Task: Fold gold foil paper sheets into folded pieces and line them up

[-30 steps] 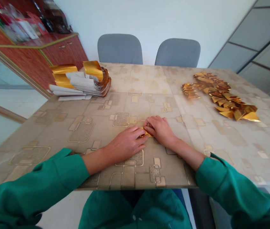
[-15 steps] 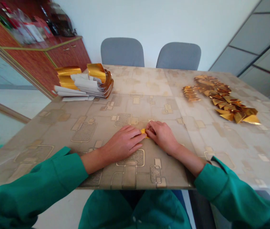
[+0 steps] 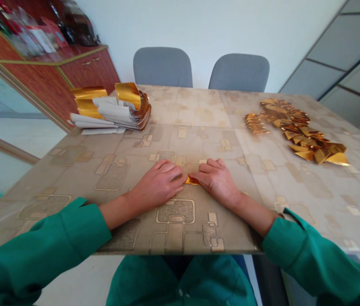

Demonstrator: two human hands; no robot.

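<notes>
A small folded piece of gold foil paper (image 3: 192, 181) lies on the patterned tablecloth (image 3: 180, 238) between my hands. My left hand (image 3: 161, 180) is closed on its left end, thumb and fingers pressed together. At the right end my right hand (image 3: 216, 180) pinches it with curled fingers. Only the middle strip of the paper shows; both ends are hidden under my fingers.
A stack of gold and white paper sheets (image 3: 119, 112), bent upward, sits at the back left. Several folded gold paper pieces (image 3: 313, 140) are strung out at the right. Two grey chairs (image 3: 163, 66) stand behind the table, beside a red-brown cabinet (image 3: 94, 68).
Both hands have shifted slightly on the gold foil paper, and the right fingers are curled more tightly. A little more of the paper's middle shows between them.
</notes>
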